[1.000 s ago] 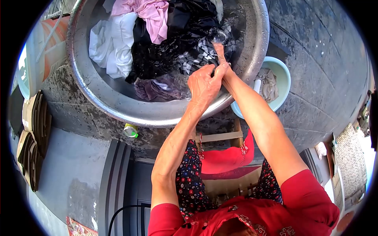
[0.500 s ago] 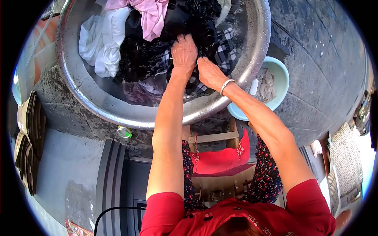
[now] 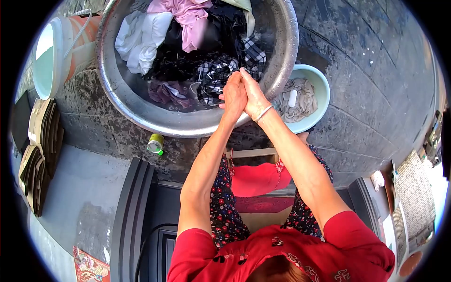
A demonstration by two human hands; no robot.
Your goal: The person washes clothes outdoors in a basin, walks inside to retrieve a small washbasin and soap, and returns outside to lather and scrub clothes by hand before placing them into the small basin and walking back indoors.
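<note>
My left hand (image 3: 235, 96) and my right hand (image 3: 254, 96), the right with a bracelet at its wrist, press together over the basin's near edge. Their fingers are stretched out rather than balled, and nothing shows between them; the palms are hidden. Just beyond them lies a wet black-and-white checked cloth (image 3: 211, 77), apart from my grip as far as I can see. It rests in a large metal basin (image 3: 155, 124) among black clothes (image 3: 174, 61), a pink cloth (image 3: 190, 26), a white cloth (image 3: 138, 42) and a purplish cloth (image 3: 169, 94).
A light-blue tub (image 3: 322, 101) with a greyish cloth (image 3: 305, 105) and a white bar (image 3: 292, 98) stands right of the basin. On the left are a bucket (image 3: 58, 51), a green can (image 3: 155, 143) and folded cardboard (image 3: 44, 136). A red cloth (image 3: 253, 180) lies between my knees.
Both hands have left the clothes, drawn back toward me and come together. The checked cloth now lies bunched in view. The camera view has shifted, showing more of the bucket.
</note>
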